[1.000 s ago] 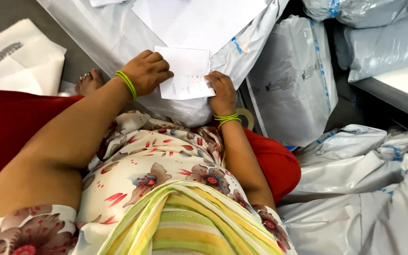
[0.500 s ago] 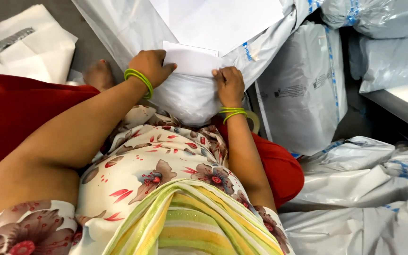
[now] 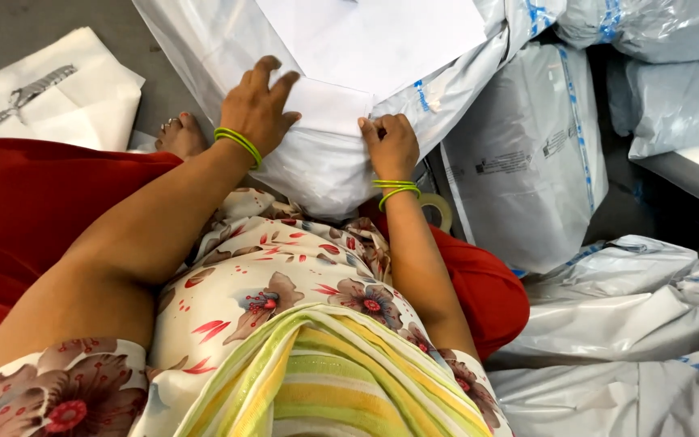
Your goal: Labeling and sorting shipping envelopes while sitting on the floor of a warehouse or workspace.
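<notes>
Person seated on the floor, seen from above. A white, soft plastic mailing parcel (image 3: 325,166) rests against the lap, just in front of the floral-print tunic (image 3: 285,299). A white rectangular paper label (image 3: 329,105) lies on the parcel's upper face.

Left hand (image 3: 256,109): palm down, fingers spread and flat, pressing on the left edge of the label and the parcel under it. Nothing enclosed in it; the hand is open, pressing rather than grasping. Green thin bangles (image 3: 238,144) at the wrist.

Right hand (image 3: 391,146): fingers curled, fingertips pressed onto the right lower corner of the label. Cannot tell whether it pinches the label edge or only pushes it down. A matching set of green bangles (image 3: 394,190) on this wrist.

Above the parcel, touching it, a larger white plastic bag with a blank white sheet (image 3: 374,36) on top. To the right, a grey-white plastic mailer with blue edge stripes (image 3: 527,154) stands upright; a roll of tan tape (image 3: 438,210) lies between it and the right wrist. More grey plastic parcels (image 3: 624,307) are heaped at lower right. Bare toes (image 3: 178,133) show near the left hand, beside red cloth (image 3: 34,202). A folded white bag (image 3: 50,93) lies at upper left.
</notes>
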